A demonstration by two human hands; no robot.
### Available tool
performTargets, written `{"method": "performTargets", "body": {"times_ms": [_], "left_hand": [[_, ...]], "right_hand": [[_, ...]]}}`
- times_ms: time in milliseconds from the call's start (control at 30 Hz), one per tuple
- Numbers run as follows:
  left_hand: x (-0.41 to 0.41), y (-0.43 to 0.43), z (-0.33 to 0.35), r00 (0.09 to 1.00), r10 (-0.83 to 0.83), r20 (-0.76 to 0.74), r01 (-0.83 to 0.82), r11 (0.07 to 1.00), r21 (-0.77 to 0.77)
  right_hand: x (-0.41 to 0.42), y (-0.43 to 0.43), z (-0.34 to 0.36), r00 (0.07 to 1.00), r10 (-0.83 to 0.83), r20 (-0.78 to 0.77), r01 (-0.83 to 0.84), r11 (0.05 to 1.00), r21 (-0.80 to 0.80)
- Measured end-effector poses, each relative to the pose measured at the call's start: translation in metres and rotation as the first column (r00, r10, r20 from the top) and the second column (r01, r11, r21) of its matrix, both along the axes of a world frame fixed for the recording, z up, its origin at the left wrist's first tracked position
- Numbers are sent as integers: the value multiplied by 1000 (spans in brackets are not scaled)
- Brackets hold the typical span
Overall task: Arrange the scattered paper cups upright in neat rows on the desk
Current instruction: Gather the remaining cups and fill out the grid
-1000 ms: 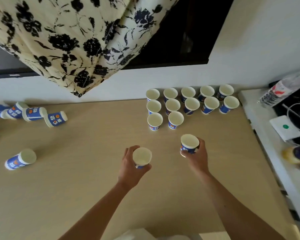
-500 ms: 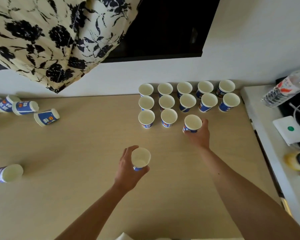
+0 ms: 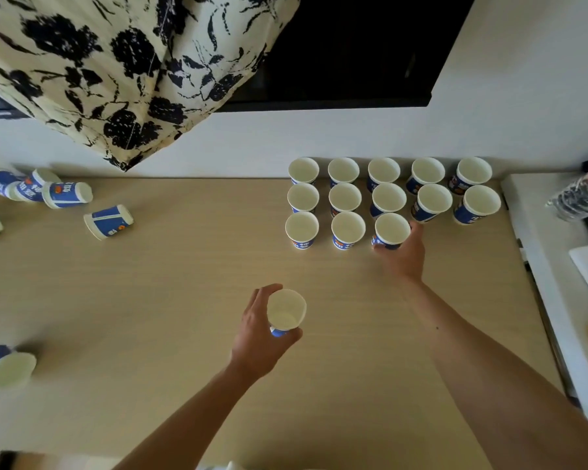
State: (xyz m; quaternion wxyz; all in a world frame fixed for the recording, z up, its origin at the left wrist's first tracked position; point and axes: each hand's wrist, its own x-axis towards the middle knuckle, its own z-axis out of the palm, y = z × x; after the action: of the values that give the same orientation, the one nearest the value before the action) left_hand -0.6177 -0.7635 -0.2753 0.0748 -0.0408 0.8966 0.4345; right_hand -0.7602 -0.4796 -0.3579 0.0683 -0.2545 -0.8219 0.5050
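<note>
Since a second ago, the right hand (image 3: 403, 254) has carried its paper cup (image 3: 391, 231) toward 1 o'clock into the third row of upright cups (image 3: 345, 200), grip clamped on it. At 6 o'clock the left hand (image 3: 257, 334) grips another cup (image 3: 286, 312) above the counter (image 3: 170, 300); fallen cups (image 3: 108, 221) lie at 9 o'clock.

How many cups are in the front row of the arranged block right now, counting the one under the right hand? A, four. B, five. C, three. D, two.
C: the front row has three upright cups, the third gripped by the right hand; both rows behind it hold five.
</note>
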Motion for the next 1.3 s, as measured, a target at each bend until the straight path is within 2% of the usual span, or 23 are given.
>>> {"method": "performTargets", "body": {"times_ms": [200, 267, 333, 367, 433, 500, 533, 600, 833, 867, 900, 933, 967, 1000, 1033, 1067, 1100, 1167, 1233, 1300], "left_hand": [[-4, -1, -2, 1000, 21, 8, -21, 1000, 11], [-6, 0, 0, 999, 32, 12, -32, 999, 20], [-8, 2, 5, 999, 48, 23, -49, 998, 38], [-8, 1, 9, 998, 63, 27, -64, 997, 52], [-8, -6, 18, 994, 103, 35, -105, 991, 79], [-7, -19, 28, 990, 137, 43, -141, 984, 112], [-6, -26, 32, 987, 151, 49, -156, 980, 122], [-1, -48, 38, 978, 188, 86, -199, 969, 144], [20, -120, 54, 958, 240, 158, -270, 939, 213], [24, -139, 59, 962, 242, 124, -263, 945, 193], [30, -169, 62, 955, 295, 37, -297, 950, 93], [39, -210, 64, 909, 406, -91, -411, 910, -51], [54, -262, 64, 804, 552, -221, -589, 790, -170], [71, -318, 63, 657, 698, -285, -754, 612, -240], [88, -375, 61, 508, 817, -274, -851, 428, -304], [105, -428, 56, 412, 896, -169, -862, 323, -390], [127, -473, 45, 354, 935, -7, -822, 308, -479], [144, -517, 23, 353, 913, 204, -699, 402, -592], [151, -536, 2, 388, 872, 298, -623, 486, -613], [159, -548, -14, 434, 844, 315, -598, 531, -601]], "right_hand": [[4, 2, 9, 1000, 11, 3, -11, 1000, 15], [25, -5, 16, 997, -76, 32, 73, 995, 68], [60, -22, 22, 989, -149, -13, 149, 983, 108], [79, -36, 26, 993, -98, -61, 103, 991, 84], [112, -71, 36, 976, 196, -93, -199, 980, -19], [131, -110, 48, 849, 526, -54, -528, 837, -139], [135, -128, 53, 773, 633, -53, -631, 756, -175], [134, -168, 62, 681, 728, -76, -726, 658, -200], [123, -266, 80, 603, 792, -96, -797, 598, -77], [122, -277, 82, 596, 798, -91, -803, 590, -78], [120, -286, 85, 593, 801, -84, -805, 586, -90], [119, -294, 89, 595, 800, -72, -803, 587, -104], [119, -302, 95, 602, 797, -58, -797, 594, -111], [119, -307, 101, 612, 789, -46, -789, 606, -96], [119, -311, 106, 621, 783, -34, -783, 617, -81], [118, -317, 108, 625, 781, -27, -780, 622, -73], [119, -327, 107, 609, 793, -14, -792, 607, -66], [120, -339, 111, 600, 800, -6, -799, 599, -50], [119, -356, 110, 576, 818, 15, -817, 576, -43], [117, -372, 109, 562, 827, 23, -826, 563, -35]]}}
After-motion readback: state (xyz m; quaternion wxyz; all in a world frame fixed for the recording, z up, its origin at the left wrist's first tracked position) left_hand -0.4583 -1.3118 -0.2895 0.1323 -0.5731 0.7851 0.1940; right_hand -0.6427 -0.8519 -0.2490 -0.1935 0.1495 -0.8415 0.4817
